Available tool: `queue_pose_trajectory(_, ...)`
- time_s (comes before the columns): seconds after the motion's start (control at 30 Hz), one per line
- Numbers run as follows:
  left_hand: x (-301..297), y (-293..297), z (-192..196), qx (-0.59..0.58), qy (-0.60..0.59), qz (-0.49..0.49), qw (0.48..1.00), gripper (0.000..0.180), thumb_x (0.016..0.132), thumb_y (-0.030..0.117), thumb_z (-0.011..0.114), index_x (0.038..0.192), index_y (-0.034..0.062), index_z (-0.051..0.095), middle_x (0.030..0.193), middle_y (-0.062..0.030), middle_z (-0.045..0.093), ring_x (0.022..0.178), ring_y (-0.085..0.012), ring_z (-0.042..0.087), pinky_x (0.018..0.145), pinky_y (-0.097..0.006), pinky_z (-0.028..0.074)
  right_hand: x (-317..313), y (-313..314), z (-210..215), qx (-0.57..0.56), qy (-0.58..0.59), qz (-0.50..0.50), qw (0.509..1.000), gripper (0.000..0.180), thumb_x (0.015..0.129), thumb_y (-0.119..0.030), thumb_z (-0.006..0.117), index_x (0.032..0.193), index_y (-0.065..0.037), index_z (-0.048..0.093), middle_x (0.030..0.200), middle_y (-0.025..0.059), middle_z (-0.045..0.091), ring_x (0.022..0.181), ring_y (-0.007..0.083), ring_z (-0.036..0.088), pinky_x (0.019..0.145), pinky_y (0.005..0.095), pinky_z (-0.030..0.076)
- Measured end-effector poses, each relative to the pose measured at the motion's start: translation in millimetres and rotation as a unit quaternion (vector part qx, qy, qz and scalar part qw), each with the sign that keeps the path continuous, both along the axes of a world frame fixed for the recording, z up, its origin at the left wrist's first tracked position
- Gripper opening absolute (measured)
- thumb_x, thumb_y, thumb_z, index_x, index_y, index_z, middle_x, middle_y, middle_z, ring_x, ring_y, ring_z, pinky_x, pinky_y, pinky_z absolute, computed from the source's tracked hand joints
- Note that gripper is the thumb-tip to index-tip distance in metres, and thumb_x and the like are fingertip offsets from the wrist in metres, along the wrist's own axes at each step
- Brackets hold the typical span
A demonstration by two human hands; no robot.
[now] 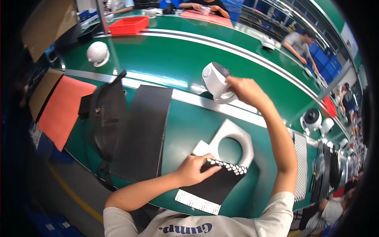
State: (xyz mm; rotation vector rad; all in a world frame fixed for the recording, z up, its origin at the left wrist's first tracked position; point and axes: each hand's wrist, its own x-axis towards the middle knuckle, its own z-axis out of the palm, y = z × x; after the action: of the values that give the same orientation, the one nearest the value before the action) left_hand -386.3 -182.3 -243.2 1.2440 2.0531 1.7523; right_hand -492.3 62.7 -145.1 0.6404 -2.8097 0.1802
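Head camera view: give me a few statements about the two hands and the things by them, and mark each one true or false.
1. The right hand holds a white rounded device above the green belt. True.
2. The left hand rests on a red tray. False: it presses on a black sheet dotted with white pads; the red tray sits far off on the belt.
3. A white foam piece with a round hole lies beyond the left hand. True.
4. The black bag hangs from the right hand. False: it lies on the table to the left, touched by neither hand.

White device's [215, 81] grip side (behind fingers [233, 83])
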Motion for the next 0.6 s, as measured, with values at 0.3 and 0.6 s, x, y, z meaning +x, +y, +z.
queue_pose_trajectory(0.3,6,-6,13,0.044,-0.029,-0.014,0.999,0.011,0.073,0.006,0.064,0.076,-0.0023,0.058,0.06,-0.0082,0.06,0.052,-0.0104,0.057,0.047,-0.022,0.044,121,-1,70,-0.178,-0.111,0.013,0.978,0.031,0.069,-0.024,0.069,0.083,-0.001,0.054,0.051,0.0088,0.045,0.042,0.0158,0.042,0.042,0.028,0.034)
queue_pose_trajectory(0.6,19,-9,21,0.046,-0.025,0.056,0.997,0.012,0.07,0.008,0.067,0.068,0.001,0.057,0.051,-0.0047,0.054,0.044,-0.0093,0.052,0.043,-0.023,0.039,105,-28,19,-0.19,-0.103,0.133,0.967,0.037,0.064,-0.027,0.07,0.091,-0.003,0.059,0.061,0.0081,0.05,0.061,0.0235,0.05,0.055,0.0333,0.04)
